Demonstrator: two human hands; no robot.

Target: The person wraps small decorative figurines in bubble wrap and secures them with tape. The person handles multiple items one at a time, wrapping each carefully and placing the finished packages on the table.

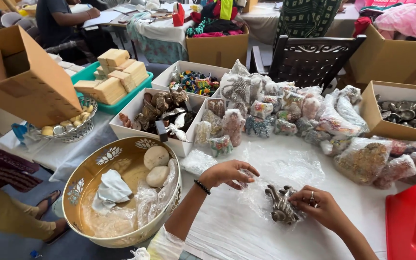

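Lower centre of frame: a small dark metal figurine (281, 208), elephant-like with raised ridges, lies on a sheet of clear plastic wrap (261, 192) spread on the white tabletop (362, 202). The right hand (319, 208), ring on one finger, is closed around the figurine's right side, fingers curled onto its body. The left hand (227, 173), beaded bracelet at the wrist, pinches a fold of the plastic wrap just left of the figurine, fingertips drawn together.

Handling, as a judgement: the figurine looks cast, so stiff and likely heavy for its bulk; thin projecting parts look like the weak spots, so the thick body is the safer hold. The wrap is light, limp, slippery and prone to bunching; best taken at an edge.

Surface: cloth-covered, flat, crowded. Across the middle of the frame, a heap of already bagged figurines (290, 115) in clear plastic. Upper centre, white trays (148, 115) holding unwrapped dark figures and coloured pieces. Lower left, a large gold bowl (121, 192) with two pale round stones, cloth and scrap plastic. Upper left, a tipped cardboard box (25, 82) and a teal tray of wooden blocks (116, 77). Far right, a box of small metal dishes (405, 113) and a red plastic container (408, 221).

Room: busy workroom, more tables and cartons behind, a black chair, other people seated at top left.
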